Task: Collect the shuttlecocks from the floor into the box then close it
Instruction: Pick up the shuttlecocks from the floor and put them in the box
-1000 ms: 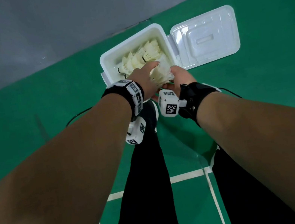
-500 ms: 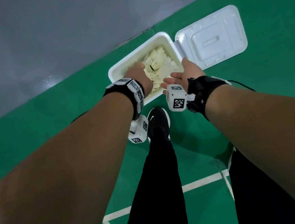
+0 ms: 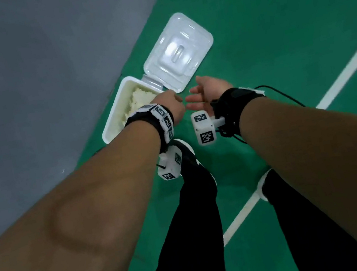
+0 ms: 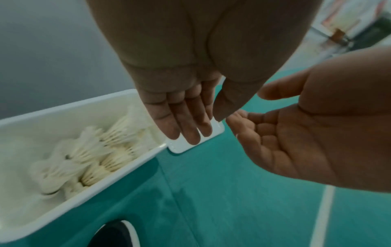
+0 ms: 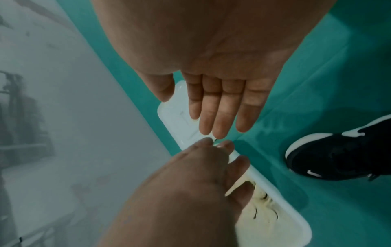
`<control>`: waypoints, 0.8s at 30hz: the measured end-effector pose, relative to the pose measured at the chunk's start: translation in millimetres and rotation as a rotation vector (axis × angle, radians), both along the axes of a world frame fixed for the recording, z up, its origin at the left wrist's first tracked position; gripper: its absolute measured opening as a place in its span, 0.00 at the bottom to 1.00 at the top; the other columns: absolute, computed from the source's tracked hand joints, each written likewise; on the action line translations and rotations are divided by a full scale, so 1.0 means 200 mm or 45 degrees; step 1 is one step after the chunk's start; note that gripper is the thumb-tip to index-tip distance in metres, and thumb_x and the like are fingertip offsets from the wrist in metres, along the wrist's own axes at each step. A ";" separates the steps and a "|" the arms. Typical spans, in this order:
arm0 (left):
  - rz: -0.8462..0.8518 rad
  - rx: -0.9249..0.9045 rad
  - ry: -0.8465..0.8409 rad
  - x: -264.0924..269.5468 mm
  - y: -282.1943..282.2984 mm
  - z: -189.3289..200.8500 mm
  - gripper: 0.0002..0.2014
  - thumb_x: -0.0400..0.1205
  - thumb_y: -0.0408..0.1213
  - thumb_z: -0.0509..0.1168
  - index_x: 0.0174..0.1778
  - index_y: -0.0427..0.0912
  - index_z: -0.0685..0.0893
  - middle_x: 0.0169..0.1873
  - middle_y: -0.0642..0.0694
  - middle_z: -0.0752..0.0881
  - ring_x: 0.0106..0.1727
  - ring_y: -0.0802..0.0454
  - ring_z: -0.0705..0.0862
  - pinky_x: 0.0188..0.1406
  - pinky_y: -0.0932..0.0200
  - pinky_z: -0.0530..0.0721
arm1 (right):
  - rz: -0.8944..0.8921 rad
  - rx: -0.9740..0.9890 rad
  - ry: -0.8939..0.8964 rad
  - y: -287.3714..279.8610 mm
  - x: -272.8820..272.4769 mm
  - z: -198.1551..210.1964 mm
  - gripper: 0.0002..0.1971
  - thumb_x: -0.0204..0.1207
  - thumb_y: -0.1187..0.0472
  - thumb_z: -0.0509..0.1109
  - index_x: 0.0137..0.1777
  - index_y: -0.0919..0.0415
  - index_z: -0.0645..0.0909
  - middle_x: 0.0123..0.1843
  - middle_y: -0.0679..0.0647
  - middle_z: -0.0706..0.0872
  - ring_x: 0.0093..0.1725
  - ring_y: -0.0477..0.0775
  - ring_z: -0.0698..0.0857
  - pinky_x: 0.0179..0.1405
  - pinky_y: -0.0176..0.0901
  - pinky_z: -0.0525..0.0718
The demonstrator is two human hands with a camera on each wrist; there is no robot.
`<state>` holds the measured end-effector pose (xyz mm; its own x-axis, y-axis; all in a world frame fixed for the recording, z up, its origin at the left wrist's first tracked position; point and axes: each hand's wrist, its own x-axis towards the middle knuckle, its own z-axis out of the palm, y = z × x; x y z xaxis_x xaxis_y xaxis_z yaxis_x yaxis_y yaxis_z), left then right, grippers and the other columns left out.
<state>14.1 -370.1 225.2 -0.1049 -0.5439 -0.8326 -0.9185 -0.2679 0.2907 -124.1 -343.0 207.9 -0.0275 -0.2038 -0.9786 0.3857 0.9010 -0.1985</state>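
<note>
A white box stands open on the green floor, filled with several white shuttlecocks. Its hinged lid lies flat open beyond it. My left hand hovers above the box's near right corner, fingers straight and empty. Beside it my right hand is empty too, its palm turned toward the left hand and its fingers extended. Both hands hang above the hinge side and touch neither box nor lid.
A grey floor strip borders the green court behind the box. White court lines run at the right. My black shoes stand just in front of the box.
Both hands have lifted out of the box and let go of the shuttlecocks, which now lie inside. The hands and the view have swung to the right, toward the lid.
</note>
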 end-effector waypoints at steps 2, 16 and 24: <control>-0.099 0.012 0.045 -0.17 0.03 0.03 0.16 0.84 0.36 0.70 0.67 0.48 0.89 0.64 0.46 0.91 0.61 0.46 0.91 0.67 0.49 0.88 | -0.057 0.014 0.038 0.12 -0.15 0.00 0.18 0.93 0.47 0.60 0.48 0.60 0.80 0.39 0.56 0.90 0.40 0.59 0.91 0.65 0.60 0.86; -0.833 0.177 -0.023 -1.40 1.22 -0.02 0.10 0.86 0.36 0.67 0.60 0.46 0.90 0.55 0.44 0.94 0.55 0.44 0.93 0.62 0.46 0.91 | -0.646 0.140 0.047 1.77 -1.19 -0.01 0.15 0.93 0.49 0.58 0.56 0.58 0.80 0.47 0.53 0.90 0.39 0.52 0.89 0.26 0.37 0.75; -1.353 0.181 0.068 -2.33 2.04 0.23 0.12 0.85 0.37 0.64 0.58 0.42 0.92 0.51 0.43 0.95 0.52 0.42 0.94 0.59 0.43 0.93 | -1.186 0.242 0.228 2.86 -1.85 0.26 0.14 0.94 0.53 0.58 0.64 0.62 0.80 0.46 0.55 0.90 0.38 0.53 0.89 0.21 0.37 0.79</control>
